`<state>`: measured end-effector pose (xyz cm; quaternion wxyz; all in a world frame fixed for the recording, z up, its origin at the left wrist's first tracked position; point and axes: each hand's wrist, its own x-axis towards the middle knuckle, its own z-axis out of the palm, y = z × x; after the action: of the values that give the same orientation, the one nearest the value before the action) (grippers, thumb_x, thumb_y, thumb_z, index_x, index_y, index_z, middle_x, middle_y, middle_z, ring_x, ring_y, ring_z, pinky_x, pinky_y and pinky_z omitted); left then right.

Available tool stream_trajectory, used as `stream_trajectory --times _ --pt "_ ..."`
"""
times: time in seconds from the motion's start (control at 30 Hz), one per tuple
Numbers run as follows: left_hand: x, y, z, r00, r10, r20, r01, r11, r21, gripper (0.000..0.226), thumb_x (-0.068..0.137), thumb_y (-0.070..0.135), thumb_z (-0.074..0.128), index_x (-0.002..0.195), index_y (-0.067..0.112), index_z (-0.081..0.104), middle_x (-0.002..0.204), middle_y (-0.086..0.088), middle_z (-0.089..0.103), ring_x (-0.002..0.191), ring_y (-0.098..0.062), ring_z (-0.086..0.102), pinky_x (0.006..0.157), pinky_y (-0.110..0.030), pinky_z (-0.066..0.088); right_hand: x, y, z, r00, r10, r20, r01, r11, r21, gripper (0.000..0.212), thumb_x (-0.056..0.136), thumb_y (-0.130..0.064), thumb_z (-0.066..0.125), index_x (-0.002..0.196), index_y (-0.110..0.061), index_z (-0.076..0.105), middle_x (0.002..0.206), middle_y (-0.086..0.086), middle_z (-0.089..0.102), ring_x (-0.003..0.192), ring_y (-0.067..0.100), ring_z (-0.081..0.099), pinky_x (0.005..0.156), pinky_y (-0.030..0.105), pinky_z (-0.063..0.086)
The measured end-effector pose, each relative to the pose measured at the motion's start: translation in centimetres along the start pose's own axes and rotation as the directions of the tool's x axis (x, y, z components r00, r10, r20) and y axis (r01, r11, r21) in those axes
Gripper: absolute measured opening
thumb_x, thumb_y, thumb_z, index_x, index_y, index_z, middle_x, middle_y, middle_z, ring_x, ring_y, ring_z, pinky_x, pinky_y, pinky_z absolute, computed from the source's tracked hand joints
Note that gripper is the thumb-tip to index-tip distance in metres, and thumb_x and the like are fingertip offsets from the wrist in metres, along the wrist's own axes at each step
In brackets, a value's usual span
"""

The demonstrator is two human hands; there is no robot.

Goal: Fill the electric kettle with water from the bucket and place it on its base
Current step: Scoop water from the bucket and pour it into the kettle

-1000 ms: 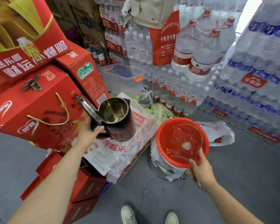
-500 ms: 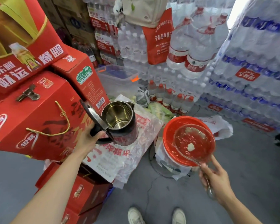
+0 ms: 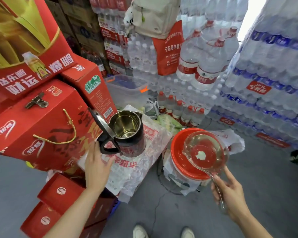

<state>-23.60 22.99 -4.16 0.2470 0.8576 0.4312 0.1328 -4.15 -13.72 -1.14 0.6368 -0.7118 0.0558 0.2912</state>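
A dark electric kettle [image 3: 130,143] with a shiny steel inside stands upright on a plastic-wrapped pack, its lid [image 3: 101,123] hinged open to the left. My left hand [image 3: 95,166] hovers just below its black handle, fingers apart, not touching it. My right hand [image 3: 230,191] grips the handle of a clear plastic ladle [image 3: 205,152], whose bowl is held over the red-rimmed bucket [image 3: 177,148] to the right of the kettle. The kettle's base is not in view.
Red gift boxes [image 3: 40,121] are stacked at the left. Shrink-wrapped water bottle packs [image 3: 272,79] rise like walls behind and to the right. A clear plastic bin [image 3: 126,90] sits behind the kettle. A cable [image 3: 157,208] runs over the grey floor toward my shoes [image 3: 139,231].
My left hand has let go of the kettle handle and dropped slightly lower. My right hand has lifted the ladle out and holds it above the bucket.
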Motion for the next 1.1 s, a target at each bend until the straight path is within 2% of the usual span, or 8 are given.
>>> stream_trajectory --times 0.1,0.23,0.33,0.57,0.67,0.87,0.97,1.1 --pt "-3.1 0.2 1.0 0.995 0.098 -0.019 -0.093 0.980 0.175 0.077 0.097 0.049 0.048 0.154 0.002 0.028 0.160 -0.018 0.032 0.147 -0.034 0.033 0.118 -0.048 0.029 -0.2 -0.9 -0.2 0.999 -0.008 0.042 0.009 1.000 -0.021 0.067 0.095 -0.007 0.057 0.151 -0.037 0.034 0.059 0.016 0.053 0.038 0.018 0.036 0.034 0.025 0.034" --pt "-3.9 2.6 0.7 0.956 0.288 0.060 -0.291 0.899 0.328 0.073 0.102 0.054 0.017 0.155 0.005 0.028 0.163 -0.010 0.028 0.150 -0.024 0.027 0.123 -0.034 0.012 -0.7 -2.4 0.5 0.996 -0.017 0.086 0.020 0.999 -0.036 0.068 0.095 -0.004 0.057 0.149 -0.037 0.034 0.058 0.020 0.049 0.036 0.019 0.035 0.031 0.025 0.034" --pt "-3.0 3.8 0.1 0.935 0.350 0.059 -0.345 0.856 0.385 0.065 0.101 0.047 0.033 0.153 0.006 0.035 0.158 -0.010 0.037 0.147 -0.025 0.033 0.122 -0.035 0.013 -1.0 -3.4 1.5 0.990 -0.031 0.141 0.041 0.997 -0.067 0.069 0.095 -0.004 0.057 0.151 -0.036 0.032 0.057 0.019 0.050 0.037 0.021 0.038 0.033 0.027 0.037" --pt "-1.8 3.6 -1.7 0.930 0.341 -0.136 -0.268 0.885 0.382 0.063 0.083 0.025 0.078 0.138 0.006 0.054 0.140 -0.015 0.056 0.130 -0.029 0.050 0.112 -0.038 0.033 -1.1 -6.5 5.6 0.950 -0.059 0.308 0.080 0.995 -0.057 0.065 0.097 -0.005 0.053 0.146 -0.045 0.038 0.066 0.020 0.055 0.041 0.023 0.040 0.036 0.026 0.040" --pt "-1.2 3.9 -2.3 0.959 0.257 -0.123 -0.201 0.916 0.347 0.074 0.083 0.033 0.077 0.142 0.002 0.046 0.147 -0.015 0.051 0.133 -0.031 0.051 0.111 -0.040 0.037 -1.0 -8.0 7.8 0.940 -0.071 0.335 0.100 0.993 -0.070 0.066 0.098 -0.004 0.052 0.148 -0.042 0.034 0.064 0.018 0.055 0.039 0.021 0.039 0.035 0.024 0.037" --pt "0.4 6.1 -4.5 0.965 0.184 -0.187 -0.167 0.980 0.105 0.105 0.085 0.058 0.066 0.159 0.012 0.007 0.167 -0.009 0.013 0.154 -0.019 0.011 0.123 -0.027 0.008 -1.1 -11.3 12.1 0.907 -0.138 0.399 0.193 0.976 -0.102 0.065 0.099 -0.003 0.049 0.150 -0.040 0.030 0.054 0.009 0.053 0.037 0.017 0.041 0.035 0.028 0.038" --pt "2.6 7.0 -6.1 0.950 0.234 -0.206 -0.222 0.972 0.079 0.106 0.086 0.062 0.061 0.159 0.011 0.004 0.168 -0.008 0.007 0.155 -0.016 0.005 0.123 -0.030 0.010 -0.5 -12.2 13.6 0.897 -0.132 0.422 0.199 0.973 -0.118 0.067 0.100 -0.003 0.049 0.151 -0.041 0.027 0.057 0.009 0.055 0.040 0.018 0.041 0.035 0.028 0.039" --pt "5.5 6.6 -7.4 0.945 0.310 -0.103 -0.289 0.940 0.179 0.101 0.086 0.069 0.052 0.160 0.015 0.009 0.168 -0.003 0.004 0.155 -0.017 0.006 0.123 -0.034 0.013 0.6 -12.7 15.3 0.891 -0.103 0.443 0.191 0.968 -0.160 0.070 0.100 -0.007 0.051 0.153 -0.042 0.023 0.064 0.013 0.057 0.042 0.019 0.042 0.036 0.028 0.041"
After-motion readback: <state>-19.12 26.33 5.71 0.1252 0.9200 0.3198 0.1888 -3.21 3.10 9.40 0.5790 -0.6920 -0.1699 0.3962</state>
